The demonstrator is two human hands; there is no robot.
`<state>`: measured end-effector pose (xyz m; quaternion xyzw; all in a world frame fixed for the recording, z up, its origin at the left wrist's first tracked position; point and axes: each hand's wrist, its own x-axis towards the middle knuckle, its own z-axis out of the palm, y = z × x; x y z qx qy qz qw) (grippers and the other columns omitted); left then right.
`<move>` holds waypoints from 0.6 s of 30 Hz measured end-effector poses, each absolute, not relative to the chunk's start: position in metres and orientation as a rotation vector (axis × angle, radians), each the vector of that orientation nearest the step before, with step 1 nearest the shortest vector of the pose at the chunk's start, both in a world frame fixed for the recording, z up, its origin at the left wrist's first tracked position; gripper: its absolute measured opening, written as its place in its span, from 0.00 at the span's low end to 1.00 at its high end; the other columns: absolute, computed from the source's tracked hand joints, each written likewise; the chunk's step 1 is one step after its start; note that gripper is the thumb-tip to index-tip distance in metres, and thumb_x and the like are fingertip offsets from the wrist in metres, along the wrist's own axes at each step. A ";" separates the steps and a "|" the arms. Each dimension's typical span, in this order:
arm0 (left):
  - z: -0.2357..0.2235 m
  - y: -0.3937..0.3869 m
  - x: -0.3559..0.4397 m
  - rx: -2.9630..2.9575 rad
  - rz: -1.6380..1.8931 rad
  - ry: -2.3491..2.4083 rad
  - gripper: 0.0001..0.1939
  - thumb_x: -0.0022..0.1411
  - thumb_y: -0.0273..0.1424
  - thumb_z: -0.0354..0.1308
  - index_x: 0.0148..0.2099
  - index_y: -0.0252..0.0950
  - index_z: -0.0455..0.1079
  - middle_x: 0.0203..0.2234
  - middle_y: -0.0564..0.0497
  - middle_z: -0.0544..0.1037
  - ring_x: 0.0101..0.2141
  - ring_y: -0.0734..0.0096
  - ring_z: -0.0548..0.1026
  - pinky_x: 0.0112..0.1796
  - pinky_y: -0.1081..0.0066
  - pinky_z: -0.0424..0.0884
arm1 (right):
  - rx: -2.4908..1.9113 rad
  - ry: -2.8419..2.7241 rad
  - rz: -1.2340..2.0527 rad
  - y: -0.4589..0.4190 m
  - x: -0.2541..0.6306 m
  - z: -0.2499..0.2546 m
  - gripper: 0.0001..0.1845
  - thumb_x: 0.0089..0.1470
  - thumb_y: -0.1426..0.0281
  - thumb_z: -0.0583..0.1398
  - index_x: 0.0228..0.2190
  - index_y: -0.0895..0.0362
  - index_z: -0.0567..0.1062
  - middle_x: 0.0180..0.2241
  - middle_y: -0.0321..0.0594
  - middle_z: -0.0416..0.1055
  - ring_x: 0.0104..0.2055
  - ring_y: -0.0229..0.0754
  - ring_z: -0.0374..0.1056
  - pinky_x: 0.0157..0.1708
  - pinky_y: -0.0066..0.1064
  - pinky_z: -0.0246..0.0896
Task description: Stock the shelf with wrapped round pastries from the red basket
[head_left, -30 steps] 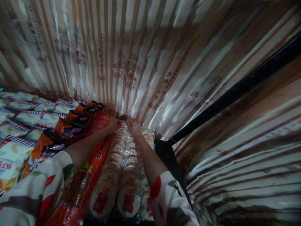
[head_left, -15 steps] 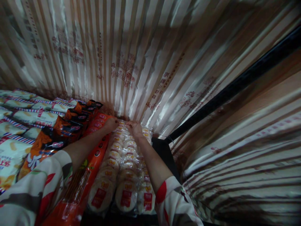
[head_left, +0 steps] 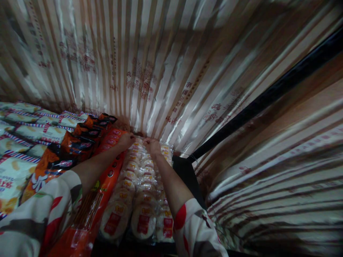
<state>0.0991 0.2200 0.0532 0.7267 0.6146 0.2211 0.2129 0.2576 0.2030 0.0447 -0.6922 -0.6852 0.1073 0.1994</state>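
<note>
At the far end of rows of round pale crackers [head_left: 143,217] in clear wrappers, both my hands work close together. My left hand [head_left: 127,140] is closed, its fingertips pinching the left edge of a clear cracker packet [head_left: 138,142] at the back. A short gap away, my right hand [head_left: 152,146] is bent with its fingers closed at the same packet's right side. Dim light blurs the exact grip. Beneath my left forearm lies a long orange packet [head_left: 107,178] with brown sticks showing through a window.
Orange-and-black snack bags [head_left: 77,144] and white bags with striped edges [head_left: 16,178] stand in rows on the left. A pleated, printed curtain [head_left: 139,71] rises behind. A black pole [head_left: 257,103] slants up right from the black table corner [head_left: 187,175].
My right forearm has shifted slightly left, and its hand has turned a little. My left hand stays almost still at the packet's edge.
</note>
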 end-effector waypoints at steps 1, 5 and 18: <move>0.053 0.220 0.099 2.019 0.620 1.702 0.12 0.54 0.27 0.50 0.37 0.35 0.75 0.31 0.50 0.78 0.33 0.72 0.73 0.35 0.77 0.65 | -1.947 -1.911 0.296 0.203 0.257 0.045 0.09 0.51 0.67 0.56 0.32 0.49 0.76 0.31 0.31 0.76 0.32 0.35 0.70 0.33 0.23 0.60; 0.052 0.221 0.099 2.005 0.635 1.712 0.12 0.54 0.27 0.51 0.37 0.36 0.75 0.31 0.51 0.79 0.33 0.74 0.73 0.35 0.78 0.65 | -1.977 -1.907 0.247 0.200 0.255 0.044 0.10 0.52 0.65 0.55 0.33 0.49 0.76 0.32 0.33 0.75 0.34 0.37 0.70 0.34 0.24 0.60; 0.043 0.224 0.094 1.951 0.677 1.762 0.12 0.56 0.28 0.51 0.40 0.32 0.72 0.36 0.47 0.78 0.36 0.72 0.73 0.37 0.77 0.66 | -2.020 -1.897 0.131 0.197 0.251 0.044 0.11 0.53 0.65 0.53 0.32 0.49 0.76 0.32 0.35 0.74 0.37 0.39 0.67 0.37 0.26 0.58</move>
